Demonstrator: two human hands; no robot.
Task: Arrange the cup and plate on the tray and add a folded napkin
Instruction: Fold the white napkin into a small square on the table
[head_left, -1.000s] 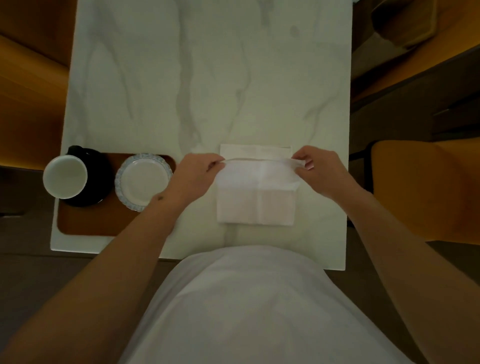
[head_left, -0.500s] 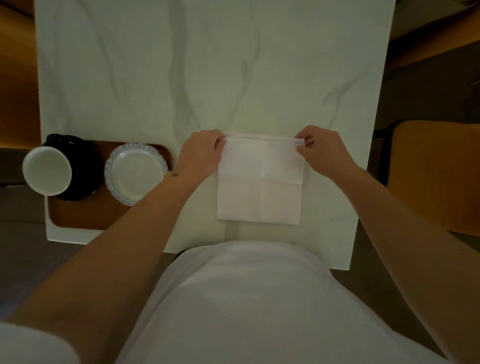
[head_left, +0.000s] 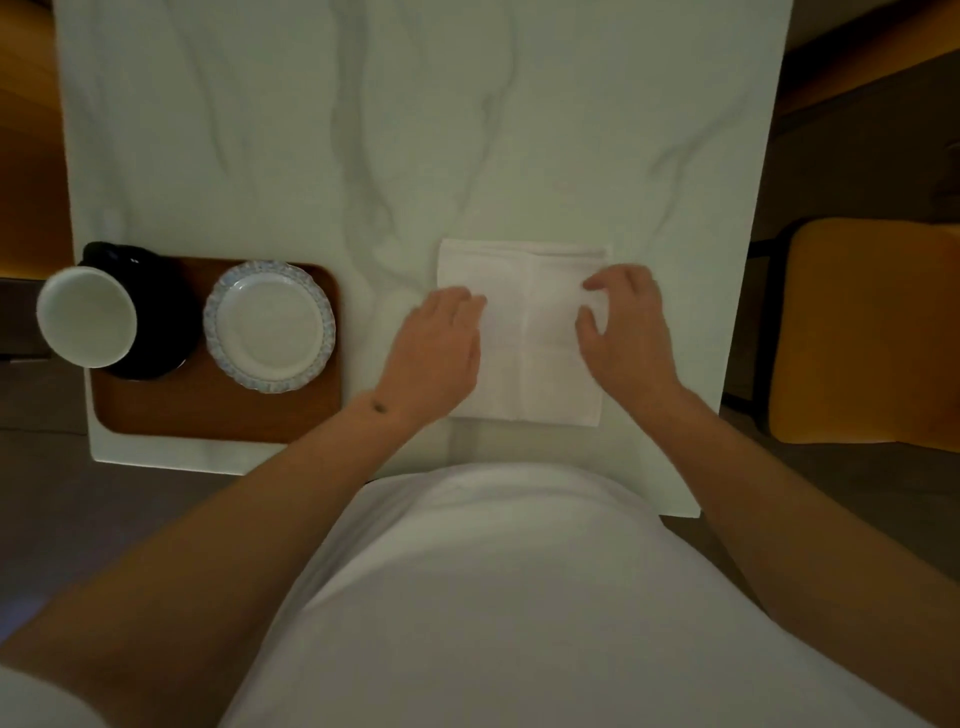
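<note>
With the cup (head_left: 87, 316) and the plate (head_left: 269, 326) already standing side by side on the tray (head_left: 208, 415), the first part of the task reads as done. The cup sits at the tray's left end, over a dark item (head_left: 156, 312) that I cannot identify; the plate is just to its right, apart from the cup's rim.

The napkin (head_left: 524, 332) lies flat on the marble table (head_left: 415, 130), directly in front of me and well to the right of the tray. Crease lines cross it, so I judge it partly folded at most; it is not yet on the tray.

My left hand (head_left: 436, 353) rests palm-down on the napkin's left edge, fingers loosely extended and gripping nothing. My right hand (head_left: 623, 322) is spread open over the right side, fingertips pressing the paper, also holding nothing.

Remaining work, as I judge it: complete the fold, lift the napkin, and carry it left to the tray.

Free tray surface shows only along the near strip in front of the cup and plate. The plate stands between the napkin and that strip's left part. A yellow chair (head_left: 872, 332) stands beyond the table's right edge, clear of the path.
</note>
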